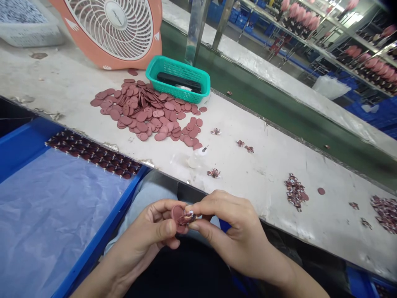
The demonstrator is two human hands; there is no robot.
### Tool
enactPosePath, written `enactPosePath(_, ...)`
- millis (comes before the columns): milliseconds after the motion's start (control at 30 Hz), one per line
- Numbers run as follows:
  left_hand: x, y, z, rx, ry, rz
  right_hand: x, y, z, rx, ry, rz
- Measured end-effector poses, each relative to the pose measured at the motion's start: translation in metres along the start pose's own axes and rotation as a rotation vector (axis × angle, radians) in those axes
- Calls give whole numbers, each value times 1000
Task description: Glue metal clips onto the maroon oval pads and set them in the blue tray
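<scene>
Reddish-brown is the oval disc (177, 213) you are holding above your lap, just off the near edge of the worktable (263, 178). Your left hand (156, 225) is gripping it between thumb and fingers, almost closed. Your right hand (234, 225) is pinching a small brown-and-white piece (190, 215) between thumb and fingertips, and that piece is overlapping the disc; you cannot tell from this angle whether the two are joined.

Beyond your hands, a heap of similar discs (136, 107) is lying on the table, spreading against a green basket (169, 89) that is holding dark objects (173, 78). An orange fan (116, 16) is standing behind the heap. Small pieces are lying scattered to the right, some gathering into a cluster (294, 192), with one loose disc (321, 191) lying near it. On your left, a blue crate (18, 147) is holding a pale sheet (58, 211), and rows of dark pieces (93, 153) are lying along its far end.
</scene>
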State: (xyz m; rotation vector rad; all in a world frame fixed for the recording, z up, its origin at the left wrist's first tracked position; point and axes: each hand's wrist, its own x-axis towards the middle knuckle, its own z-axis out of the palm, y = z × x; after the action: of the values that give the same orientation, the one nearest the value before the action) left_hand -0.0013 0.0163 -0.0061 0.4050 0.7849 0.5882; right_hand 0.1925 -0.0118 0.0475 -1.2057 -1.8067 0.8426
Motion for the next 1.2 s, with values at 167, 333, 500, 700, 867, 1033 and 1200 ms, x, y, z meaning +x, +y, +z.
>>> enactPosePath(167,0,-1,1,-7,10,0,3,-2,-1,-52,-6,-50)
enactPosePath(333,1,0,2,-2,-2,6,4,-2,-2,-65,-16,-40)
enactPosePath(500,1,0,3,-5,13,2,7,-3,-4,30,-65,97)
enactPosePath(700,0,2,4,-24,30,-4,11,-2,-3,39,-70,99)
enactPosePath(867,-2,1,4,-29,57,-17,10,-2,-4,32,-77,84)
enactPosePath(1033,0,1,1,-31,45,-12,11,-1,-3,0,-81,74)
enactPosePath(1200,2,2,1,-38,46,-4,12,-2,-1,-55,-76,1)
